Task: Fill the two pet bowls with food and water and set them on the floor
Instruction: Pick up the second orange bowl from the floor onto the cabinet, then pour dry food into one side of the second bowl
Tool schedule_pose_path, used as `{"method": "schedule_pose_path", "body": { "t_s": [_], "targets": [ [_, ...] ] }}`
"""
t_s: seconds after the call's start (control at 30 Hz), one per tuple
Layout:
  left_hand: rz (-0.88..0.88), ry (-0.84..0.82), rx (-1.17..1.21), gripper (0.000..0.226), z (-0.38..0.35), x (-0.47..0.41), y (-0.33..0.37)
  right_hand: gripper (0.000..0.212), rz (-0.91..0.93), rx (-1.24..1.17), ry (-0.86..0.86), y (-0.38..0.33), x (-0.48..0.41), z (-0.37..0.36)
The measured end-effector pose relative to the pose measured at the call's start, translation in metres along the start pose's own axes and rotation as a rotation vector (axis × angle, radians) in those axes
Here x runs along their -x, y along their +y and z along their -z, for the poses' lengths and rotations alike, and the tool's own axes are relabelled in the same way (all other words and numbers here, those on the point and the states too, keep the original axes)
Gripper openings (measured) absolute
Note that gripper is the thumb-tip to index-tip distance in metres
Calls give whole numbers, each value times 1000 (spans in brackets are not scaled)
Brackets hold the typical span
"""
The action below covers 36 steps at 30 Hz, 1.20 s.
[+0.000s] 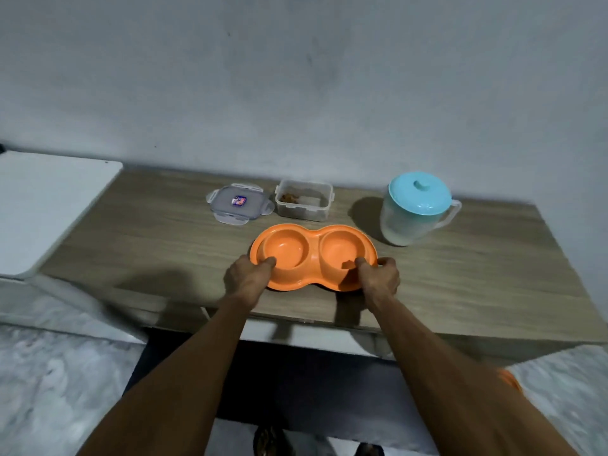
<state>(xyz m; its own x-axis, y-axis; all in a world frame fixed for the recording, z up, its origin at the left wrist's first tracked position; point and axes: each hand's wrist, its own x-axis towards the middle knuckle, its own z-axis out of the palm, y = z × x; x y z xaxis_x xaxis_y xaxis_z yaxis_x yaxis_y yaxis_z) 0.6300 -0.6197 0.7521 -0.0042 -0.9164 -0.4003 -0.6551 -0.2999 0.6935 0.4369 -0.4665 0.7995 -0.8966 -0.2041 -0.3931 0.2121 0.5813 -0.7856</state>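
Near the counter (138,232) front edge, left hand (247,277) and right hand (381,277) each pinch the orange double bowl (311,255) rim. Both wells look empty; keep it flat. Food tub (303,199) lies at twelve o'clock, pitcher (415,208) at two.

wooden table (164,232) — double bowl (312,255), lid (237,204), container (303,199), jug (415,209).

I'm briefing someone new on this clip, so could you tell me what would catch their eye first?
The orange double pet bowl at the wooden table's near edge, gripped by the left hand and right hand, both wells looking empty. Behind it sit an open food container, its lid beside it, and a teal-lidded pitcher to the right.
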Motion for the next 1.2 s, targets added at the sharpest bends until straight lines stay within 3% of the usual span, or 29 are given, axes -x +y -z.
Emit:
{"method": "schedule_pose_path", "body": {
  "t_s": [0.13,0.3,0.53,0.67,0.8,0.93,1.07,1.2],
  "targets": [
    [-15,-27,-58,83,11,6,17,55,-30,14,47,-1,2,-14],
    [-35,-69,-140,60,19,18,34,54,-32,58,73,1,-2,-18],
    [-57,-72,-175,58,16,16,32,64,-45,231,68,-7,-10,-19],
    [-80,-77,-192,63,13,10,29,59,154,374,205,-40,-5,-31],
    [-118,-105,-85,68,13,14,24,51,322,352,49,-84,-21,-64],
    [-321,-166,-20,81,21,30,22,60,234,343,-107,-106,-47,-96],
    [-557,-195,-310,104,29,21,11,45,203,216,-153,-115,-52,-102],
    [-591,-210,-503,108,30,12,-1,17,231,66,-185,-122,-48,-99]
  ]
}}
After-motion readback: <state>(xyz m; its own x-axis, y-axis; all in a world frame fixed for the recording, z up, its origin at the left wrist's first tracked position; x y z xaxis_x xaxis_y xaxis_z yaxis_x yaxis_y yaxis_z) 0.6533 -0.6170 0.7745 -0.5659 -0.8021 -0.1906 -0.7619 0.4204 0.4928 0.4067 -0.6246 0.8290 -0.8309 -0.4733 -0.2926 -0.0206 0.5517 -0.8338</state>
